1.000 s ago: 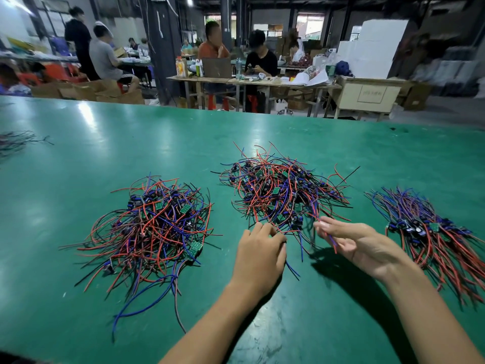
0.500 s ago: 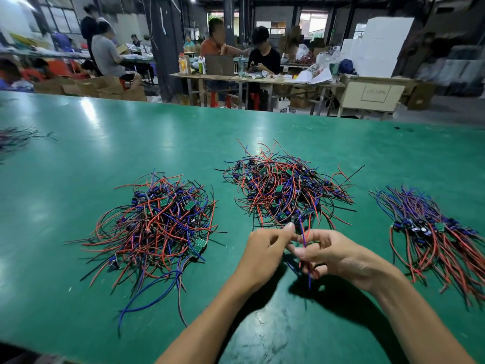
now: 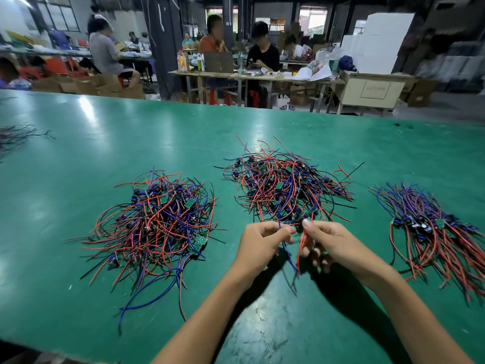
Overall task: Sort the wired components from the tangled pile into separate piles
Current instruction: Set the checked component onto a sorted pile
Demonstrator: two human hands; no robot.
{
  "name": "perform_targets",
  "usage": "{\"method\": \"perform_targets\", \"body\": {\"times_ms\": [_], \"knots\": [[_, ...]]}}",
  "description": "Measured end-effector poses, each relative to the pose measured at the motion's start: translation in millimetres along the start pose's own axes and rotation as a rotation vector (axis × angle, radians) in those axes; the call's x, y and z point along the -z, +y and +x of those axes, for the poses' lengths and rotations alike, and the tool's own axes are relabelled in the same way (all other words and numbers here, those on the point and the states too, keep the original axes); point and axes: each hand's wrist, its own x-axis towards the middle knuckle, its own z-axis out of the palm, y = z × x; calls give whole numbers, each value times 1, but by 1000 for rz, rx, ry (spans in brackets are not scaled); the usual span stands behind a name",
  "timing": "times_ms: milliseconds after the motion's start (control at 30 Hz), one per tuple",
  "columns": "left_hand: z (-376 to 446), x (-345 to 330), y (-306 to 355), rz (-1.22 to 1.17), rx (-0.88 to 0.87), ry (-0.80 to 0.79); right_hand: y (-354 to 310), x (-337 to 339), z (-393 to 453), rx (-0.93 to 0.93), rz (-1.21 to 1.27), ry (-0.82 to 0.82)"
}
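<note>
Left hand [image 3: 258, 239]: fingers curled, pinching a blue wire [image 3: 288, 254] at thumb and forefinger, just above the green surface [image 3: 78, 153].
Right hand [image 3: 332, 241]: fingers curled round red wires [image 3: 300, 248] that hang down between the two hands; thumb tip up, almost touching the left hand's fingertips.
Held component: a small dark part sits between the two thumbs, mostly hidden by them; its kind cannot be told.
Middle pile [image 3: 286, 187]: tangled red, blue and black wires with small green boards, just beyond both hands; its near strands reach the fingertips and mix with the held wires.
Left pile [image 3: 157, 227]: loose tangle to the left of the left hand, apart from it; long blue and red strands trail toward the near edge.
Right pile [image 3: 441, 232]: wires laid roughly parallel, to the right of the right hand, not touching it.
Far left: a thin clump of dark wires [image 3: 15, 135] at the frame edge.
Beyond the surface: people seated at wooden tables [image 3: 252, 74], cardboard boxes [image 3: 86, 86], white blocks [image 3: 380, 43].
</note>
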Motion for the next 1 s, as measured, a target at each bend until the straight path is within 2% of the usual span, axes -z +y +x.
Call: {"method": "perform_targets", "body": {"times_ms": [167,300,400,433,500,567,600,700,767,833,933,1000], "knots": [[0,-3,-3,82,-37,98,-6,-3,-1,212,51,206],[-7,-5,-3,227,-233,320,-11,-9,-10,523,85,316],[-13,-1,-1,403,-441,566,-8,-18,-15,693,-170,342],[-13,2,0,460,-505,595,-7,-20,-15,741,-291,346],[-12,4,2,573,-597,544,-4,-26,-15,829,-466,336],[-14,3,2,644,-612,409,-3,-29,-14,888,-567,323],[-15,3,2,606,-595,323,-3,-30,-13,907,-610,332],[-16,1,3,161,-424,65,-3,-23,-12,923,-730,382],[-15,2,7,-121,-266,-38,-3,-20,-12,926,-799,392],[-14,0,11,-179,-189,-72,-2,-20,-13,929,-857,372],[-13,-3,12,-136,-193,-21,-1,-21,-15,903,-873,358],[-12,-3,11,-163,-137,15,0,-22,-17,837,-787,451]]}}
